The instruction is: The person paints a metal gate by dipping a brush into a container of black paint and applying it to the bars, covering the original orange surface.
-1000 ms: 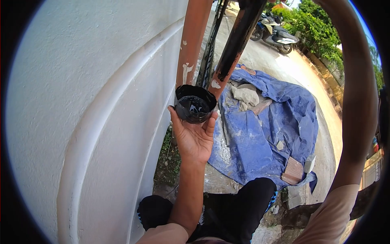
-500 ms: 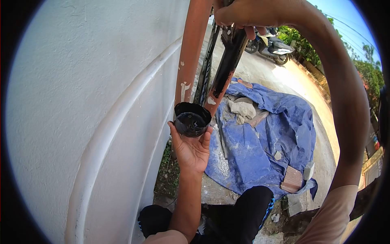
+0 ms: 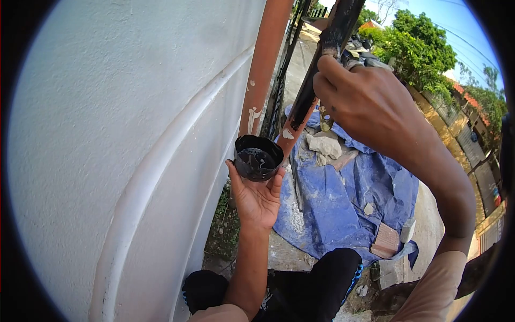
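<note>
My left hand holds a ragged-rimmed black cup from below, thumb and fingers around its base. Glossy black paint lies inside it. Up at the right, my right hand is closed on a paintbrush, its handle mostly hidden by the fingers. The dark bristles press on a slanting metal post. Wet black covers most of that post, while its lower end stays reddish brown with a pale patch. Left of it stands a second reddish-brown post, with chipped white marks.
A white wall with a curved raised moulding rises close on the left. Below the posts, a crumpled blue tarp carries stone chunks and a broken brick. My knees are at the bottom. Behind are a dark metal gate and a parked motorbike.
My right hand has come down along the slanting post, bringing the brush into view against it. The view has tilted up slightly; my left hand still holds the cup.
</note>
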### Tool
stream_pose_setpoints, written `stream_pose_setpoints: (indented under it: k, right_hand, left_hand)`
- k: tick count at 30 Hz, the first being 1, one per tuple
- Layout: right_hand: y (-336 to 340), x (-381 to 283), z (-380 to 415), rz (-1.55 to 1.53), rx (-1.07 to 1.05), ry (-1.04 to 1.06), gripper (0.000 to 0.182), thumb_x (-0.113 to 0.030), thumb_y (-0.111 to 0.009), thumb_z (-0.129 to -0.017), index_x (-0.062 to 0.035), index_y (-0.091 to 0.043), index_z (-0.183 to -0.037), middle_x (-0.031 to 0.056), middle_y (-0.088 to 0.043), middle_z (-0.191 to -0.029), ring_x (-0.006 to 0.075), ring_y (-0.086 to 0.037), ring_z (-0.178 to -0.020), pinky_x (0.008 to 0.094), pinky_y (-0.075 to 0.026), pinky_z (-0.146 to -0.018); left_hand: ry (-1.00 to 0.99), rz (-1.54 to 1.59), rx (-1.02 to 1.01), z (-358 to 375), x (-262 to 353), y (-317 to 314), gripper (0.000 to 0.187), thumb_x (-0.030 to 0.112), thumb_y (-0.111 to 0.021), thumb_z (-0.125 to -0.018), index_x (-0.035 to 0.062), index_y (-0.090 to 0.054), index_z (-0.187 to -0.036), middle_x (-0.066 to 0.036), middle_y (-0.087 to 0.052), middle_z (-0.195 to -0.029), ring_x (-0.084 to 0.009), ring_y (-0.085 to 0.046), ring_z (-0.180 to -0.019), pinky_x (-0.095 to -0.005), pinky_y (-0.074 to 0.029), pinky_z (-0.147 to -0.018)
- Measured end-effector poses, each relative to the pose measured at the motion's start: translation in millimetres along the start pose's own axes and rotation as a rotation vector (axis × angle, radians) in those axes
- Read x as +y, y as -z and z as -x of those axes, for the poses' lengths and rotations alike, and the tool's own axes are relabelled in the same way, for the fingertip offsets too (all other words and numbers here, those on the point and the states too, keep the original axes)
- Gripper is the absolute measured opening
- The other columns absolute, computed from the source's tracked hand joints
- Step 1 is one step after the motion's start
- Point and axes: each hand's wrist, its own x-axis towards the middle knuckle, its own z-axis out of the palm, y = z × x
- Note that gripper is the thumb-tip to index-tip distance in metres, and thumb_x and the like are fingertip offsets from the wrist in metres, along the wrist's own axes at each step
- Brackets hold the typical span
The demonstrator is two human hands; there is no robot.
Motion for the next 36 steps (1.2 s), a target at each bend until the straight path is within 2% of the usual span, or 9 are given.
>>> stream_pose_setpoints:
  k: [4, 6, 9, 11, 16, 23, 24, 31, 36]
  right_hand:
    - [4.1, -11.4, 2.2, -0.333, -0.058, 0.039, 0.012, -0.003, -0.065, -0.08, 0.0009, -0.062, -0.091, 0.0092, -0.055, -0.084, 0.0227, -0.062, -0.059, 0.0368, -0.05, -0.053]
    - [1.1, 4.6, -8.2, -0.466, 0.058, -0.111, 0.007, -0.005, -0.065, -0.078, 0.0014, -0.062, -0.077, 0.0116, -0.056, -0.084, 0.0262, -0.064, -0.059, 0.0359, -0.053, -0.057]
    - [10.1, 45.0, -23.8, -0.577, 0.101, -0.519, 0.014, -0.001, -0.062, -0.087, -0.0022, -0.063, -0.101, 0.0106, -0.064, -0.079, 0.027, -0.066, -0.065, 0.039, -0.052, -0.061]
    - [81.8, 46.6, -51.1, -0.737, -0.181, -0.872, 0.015, -0.007, -0.054, -0.091, 0.0058, -0.061, -0.088, 0.0202, -0.061, -0.086, 0.0299, -0.062, -0.078, 0.0383, -0.049, -0.071]
    - [21.2, 36.0, -47.3, 0.236, 0.598, -0.309, 0.01, -0.005, -0.06, -0.086, 0.0029, -0.064, -0.089, 0.0123, -0.063, -0.075, 0.0259, -0.064, -0.061, 0.0372, -0.051, -0.057]
    - [-8.9, -9.7, 23.6, -0.185, -0.026, -0.053, 0.03, -0.008, -0.066, -0.076, -0.0005, -0.06, -0.104, 0.0075, -0.053, -0.092, 0.0198, -0.059, -0.056, 0.0349, -0.049, -0.049]
    - [-0.4, -14.9, 23.1, -0.31, -0.057, -0.05, 0.014, -0.007, -0.064, -0.075, -0.0024, -0.058, -0.087, 0.009, -0.052, -0.088, 0.0252, -0.065, -0.063, 0.0377, -0.052, -0.052]
    - [-0.3, 44.1, 22.2, -0.836, 0.341, -0.463, 0.01, -0.002, -0.07, -0.086, -0.0024, -0.069, -0.096, 0.0123, -0.068, -0.087, 0.0219, -0.067, -0.071, 0.032, -0.051, -0.059]
    - [-22.9, 33.5, 48.6, -0.153, 0.539, -0.149, 0.031, -0.001, -0.07, -0.081, -0.0062, -0.067, -0.111, 0.0071, -0.063, -0.088, 0.0192, -0.064, -0.064, 0.0306, -0.05, -0.053]
  left_hand:
    - [0.0, -0.016, 0.005, -0.7, 0.6, -0.7, 0.066, 0.064, -0.059, -0.09, 0.0021, -0.067, -0.111, -0.019, -0.073, -0.098, -0.0334, -0.073, -0.082, -0.0357, -0.066, -0.07]
    - [-0.002, -0.012, 0.01, -0.6, -0.9, 0.1, 0.065, 0.063, -0.059, -0.09, 0.0019, -0.067, -0.11, -0.019, -0.073, -0.097, -0.0332, -0.074, -0.082, -0.0354, -0.066, -0.07]
    - [-0.006, -0.015, 0.001, -0.3, -3.1, -0.8, 0.064, 0.062, -0.059, -0.09, 0.002, -0.067, -0.11, -0.018, -0.073, -0.097, -0.0332, -0.074, -0.082, -0.0352, -0.066, -0.07]
    - [0.001, -0.012, 0.002, -0.1, -4.5, -0.8, 0.064, 0.062, -0.058, -0.091, 0.0021, -0.067, -0.11, -0.018, -0.073, -0.097, -0.033, -0.074, -0.082, -0.0352, -0.066, -0.07]
    - [-0.004, -0.03, 0.007, -0.3, -4.8, -0.5, 0.064, 0.062, -0.058, -0.091, 0.0022, -0.067, -0.111, -0.018, -0.073, -0.097, -0.0325, -0.074, -0.081, -0.0352, -0.066, -0.07]
    - [-0.02, -0.075, 0.031, -0.5, -3.0, -0.2, 0.071, 0.065, -0.053, -0.092, 0.0016, -0.057, -0.124, -0.02, -0.07, -0.103, -0.0284, -0.073, -0.081, -0.0319, -0.066, -0.068]
    - [-0.018, -0.072, 0.032, -0.3, -3.2, -0.1, 0.071, 0.065, -0.053, -0.092, 0.0016, -0.057, -0.124, -0.02, -0.07, -0.103, -0.0284, -0.073, -0.081, -0.0319, -0.066, -0.068]
    - [-0.004, -0.033, 0.017, 0.1, -1.6, -0.7, 0.065, 0.063, -0.061, -0.089, 0.0016, -0.067, -0.11, -0.018, -0.073, -0.096, -0.0325, -0.074, -0.082, -0.0352, -0.066, -0.069]
    - [-0.002, -0.017, -0.004, -0.4, -1.4, 0.7, 0.064, 0.061, -0.062, -0.089, 0.0016, -0.066, -0.112, -0.018, -0.073, -0.098, -0.0334, -0.073, -0.082, -0.0358, -0.066, -0.07]
